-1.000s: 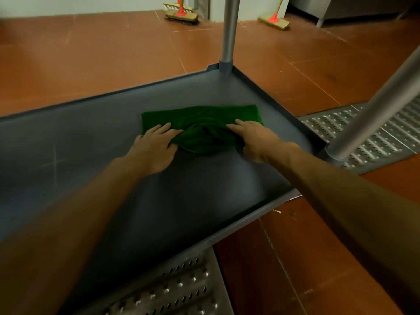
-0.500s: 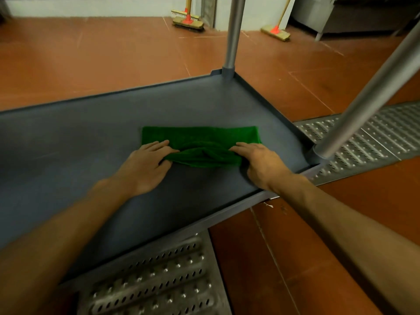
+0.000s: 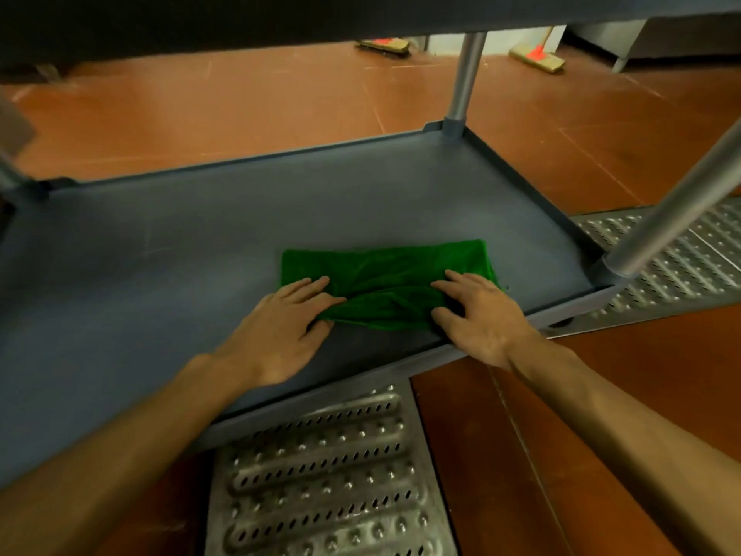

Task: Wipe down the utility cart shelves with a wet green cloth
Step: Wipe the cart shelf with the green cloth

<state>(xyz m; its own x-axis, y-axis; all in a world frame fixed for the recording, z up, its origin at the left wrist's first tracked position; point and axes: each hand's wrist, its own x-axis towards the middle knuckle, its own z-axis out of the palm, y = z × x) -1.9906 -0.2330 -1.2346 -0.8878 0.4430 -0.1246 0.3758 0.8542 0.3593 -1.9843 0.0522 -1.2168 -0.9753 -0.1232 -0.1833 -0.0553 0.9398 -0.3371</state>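
Observation:
A green cloth [image 3: 385, 274] lies bunched on the grey lower shelf [image 3: 200, 242] of the utility cart, near the shelf's front right corner. My left hand [image 3: 280, 327] presses flat on the cloth's left end, fingers straight, thumb against its front fold. On the cloth's right end my right hand [image 3: 477, 315] presses down with straight fingers. The cloth's front edge is gathered into folds between the two hands.
The underside of an upper shelf [image 3: 280, 18] spans the top of the view. Grey posts stand at the back right corner [image 3: 465, 78] and front right corner [image 3: 673, 210]. Perforated metal floor grates [image 3: 320, 475] lie below and to the right. Two brooms [image 3: 537, 54] rest on the red tile floor.
Both hands have dragged the cloth toward the shelf's front edge. The view has dropped lower, so the upper shelf now shows at the top.

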